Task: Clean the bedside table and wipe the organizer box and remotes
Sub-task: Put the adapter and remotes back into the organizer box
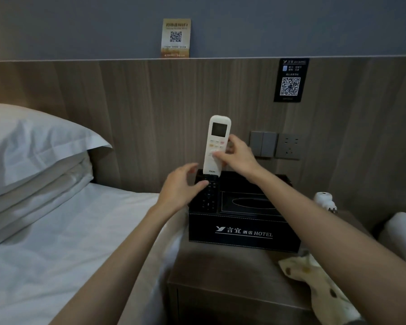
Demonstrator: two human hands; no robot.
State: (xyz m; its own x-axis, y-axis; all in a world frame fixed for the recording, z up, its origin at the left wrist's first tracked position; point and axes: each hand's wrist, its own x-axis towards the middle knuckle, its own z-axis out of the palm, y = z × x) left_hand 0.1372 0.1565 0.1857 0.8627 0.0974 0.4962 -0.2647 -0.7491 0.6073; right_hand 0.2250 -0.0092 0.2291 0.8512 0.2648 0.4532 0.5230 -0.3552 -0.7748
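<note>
At the far left corner of the organizer box [244, 227] (black, hotel lettering on its near wall), standing on the bench [220, 266]: white remote [217, 137], long axis upright, its lower end at the slot mouth; whether it is seated in the slot or just above it cannot be told. Right hand [237, 156]: grasps the white remote from the right, thumb on the button face. Black remote [210, 193]: lies in the left compartment, long axis near to far. Left hand [181, 186]: fingers loosely spread, holding nothing, at the box's left edge, thumb just beside the black remote, contact uncertain. Judged nearer hand for the black remote: left. Spotted cloth [314, 277]: lies near right on the bench, well apart from both hands.
</note>
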